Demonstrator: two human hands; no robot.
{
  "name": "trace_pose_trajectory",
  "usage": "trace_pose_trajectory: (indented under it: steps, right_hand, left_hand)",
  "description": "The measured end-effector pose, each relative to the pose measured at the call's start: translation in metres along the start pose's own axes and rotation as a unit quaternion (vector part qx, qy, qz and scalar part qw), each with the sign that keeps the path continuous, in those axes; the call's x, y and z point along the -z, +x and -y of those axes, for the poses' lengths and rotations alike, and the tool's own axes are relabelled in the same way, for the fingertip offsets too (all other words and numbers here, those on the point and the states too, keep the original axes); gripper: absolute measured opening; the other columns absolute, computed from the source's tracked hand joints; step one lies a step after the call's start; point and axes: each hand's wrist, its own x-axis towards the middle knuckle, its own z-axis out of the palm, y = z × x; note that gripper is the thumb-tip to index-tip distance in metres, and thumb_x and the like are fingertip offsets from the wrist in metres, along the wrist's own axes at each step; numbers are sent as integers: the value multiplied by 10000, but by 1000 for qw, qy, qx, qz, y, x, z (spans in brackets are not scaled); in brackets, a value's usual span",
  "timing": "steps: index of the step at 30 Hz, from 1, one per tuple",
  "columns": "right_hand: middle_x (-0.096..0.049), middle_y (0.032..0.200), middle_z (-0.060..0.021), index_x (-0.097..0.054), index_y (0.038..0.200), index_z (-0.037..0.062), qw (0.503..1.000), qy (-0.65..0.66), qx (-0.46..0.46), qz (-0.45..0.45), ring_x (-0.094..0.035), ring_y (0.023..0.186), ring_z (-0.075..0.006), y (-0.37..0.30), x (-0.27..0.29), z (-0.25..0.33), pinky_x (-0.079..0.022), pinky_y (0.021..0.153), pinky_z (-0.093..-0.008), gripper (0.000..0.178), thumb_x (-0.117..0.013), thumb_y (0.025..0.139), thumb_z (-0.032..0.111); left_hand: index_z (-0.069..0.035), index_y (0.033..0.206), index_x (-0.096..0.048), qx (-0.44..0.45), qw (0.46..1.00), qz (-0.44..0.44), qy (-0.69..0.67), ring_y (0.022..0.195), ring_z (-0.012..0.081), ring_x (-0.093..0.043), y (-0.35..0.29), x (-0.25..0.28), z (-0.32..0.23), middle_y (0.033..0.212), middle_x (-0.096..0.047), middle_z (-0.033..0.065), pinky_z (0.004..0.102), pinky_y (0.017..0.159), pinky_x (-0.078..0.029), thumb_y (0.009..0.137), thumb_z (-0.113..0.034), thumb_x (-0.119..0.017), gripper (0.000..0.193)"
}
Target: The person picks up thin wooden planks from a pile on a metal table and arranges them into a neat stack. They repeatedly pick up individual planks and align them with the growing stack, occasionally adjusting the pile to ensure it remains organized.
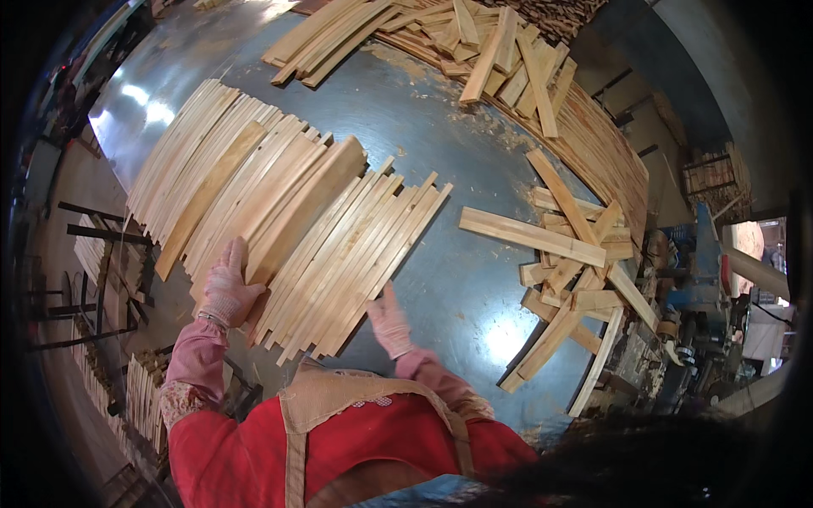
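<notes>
A long row of narrow wooden strips [347, 262] stands side by side on the metal table, ends roughly lined up. My left hand [229, 289], in a pale glove, rests with outstretched fingers on the near ends of the strips, beside a thicker-looking board [309, 212] raised above its neighbours. At the row's right edge my right hand [390, 323], gloved too, lies with fingers straight against the outermost strip. Neither hand is wrapped round a strip. Another loose board [212, 199] lies across the top of the row's left part.
The shiny metal table [449, 313] spreads around the row. A jumbled heap of short boards [576, 271] lies to the right, another loose pile [508, 68] at the far side, and a bundle of boards [330, 38] beside it. Machinery [677, 296] stands beyond the right edge.
</notes>
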Motion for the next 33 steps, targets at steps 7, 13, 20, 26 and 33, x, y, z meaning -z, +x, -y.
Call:
trace_pose_trajectory:
  steps: [7,13,20,26,33]
  right_hand:
    - [-558,1544,-229,-517,1552,115,812,-526,108,-227,-489,1457,-431,141,219,-31,-388,1208,-551,778,-739,814,219]
    - [-478,1616,-150,-452,1577,185,820,-557,16,-132,-470,1470,-411,219,326,-37,-444,1188,-516,816,-791,844,304]
    - [-530,1592,-214,-358,1668,162,914,-284,-95,-273,-562,1397,-443,226,267,-30,-483,1146,-527,858,-742,944,416]
    - [-633,1372,-337,-380,1558,-158,876,177,-150,-423,-694,1133,-418,273,238,-56,-545,980,-476,880,-739,976,396]
    - [-676,1326,-254,-502,1500,-133,894,241,-42,-376,-688,1054,-349,250,245,-59,-539,952,-442,710,-734,988,301]
  left_hand:
    - [-98,1699,-284,18,998,16,53,1451,412,-487,1,-6,-7,1592,-491,201,491,1225,-404,749,-437,-898,1181]
    - [-95,1713,-244,111,992,45,-24,1484,449,-447,6,19,-4,1626,-441,262,492,1241,-387,749,-473,-910,1232]
    - [-71,1681,-307,50,994,54,-84,1523,442,-439,31,4,82,1649,-424,276,462,1207,-438,638,-617,-956,1344]
    - [-118,1663,-336,71,988,129,-44,1390,453,-565,48,42,50,1535,-525,257,484,1129,-491,657,-604,-936,1269]
    - [-99,1700,-270,123,991,48,14,1404,445,-544,12,33,4,1523,-532,265,490,1166,-473,665,-577,-935,1321]
